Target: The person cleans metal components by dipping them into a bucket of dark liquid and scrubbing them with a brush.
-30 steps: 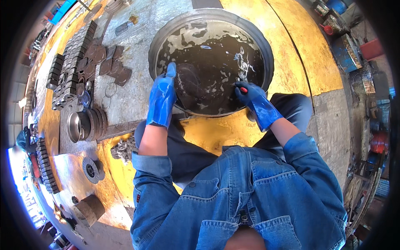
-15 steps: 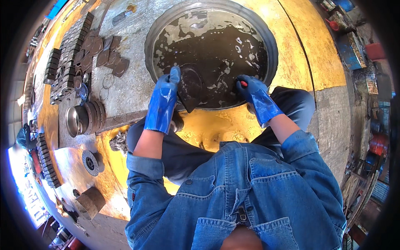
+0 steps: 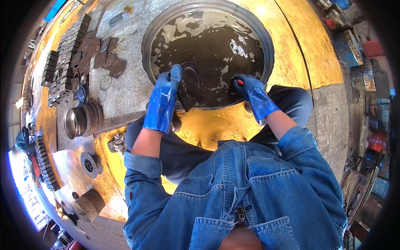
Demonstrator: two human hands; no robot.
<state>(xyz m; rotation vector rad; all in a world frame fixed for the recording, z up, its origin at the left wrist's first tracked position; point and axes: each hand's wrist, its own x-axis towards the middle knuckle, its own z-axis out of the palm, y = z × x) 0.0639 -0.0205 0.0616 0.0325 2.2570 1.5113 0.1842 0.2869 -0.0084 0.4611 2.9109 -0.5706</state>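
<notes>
A wide round metal basin [image 3: 146, 58] of dark, foam-streaked liquid [image 3: 208, 48] stands in front of my crossed legs. My left hand [image 3: 166, 91], in a blue rubber glove, grips the edge of a dark flat plate [image 3: 190, 95] with a curved rim or ring on its face. That plate is tilted at the basin's near left edge. At the near right side, my right hand [image 3: 253, 92], gloved alike, is closed around a tool with a red handle [image 3: 240, 82]. The tool's working end cannot be made out against the dark liquid.
On the left lie rows of dark metal blocks [image 3: 66, 62], several flat dark plates [image 3: 110, 62] and round metal rings [image 3: 77, 122]. A spool-like disc [image 3: 88, 164] and a box-like container [image 3: 89, 204] are nearer. Cluttered containers [image 3: 350, 50] line the right side.
The foam patches have drifted and changed shape on the liquid. The whole view has shifted slightly; both hands keep their holds near the same places.
</notes>
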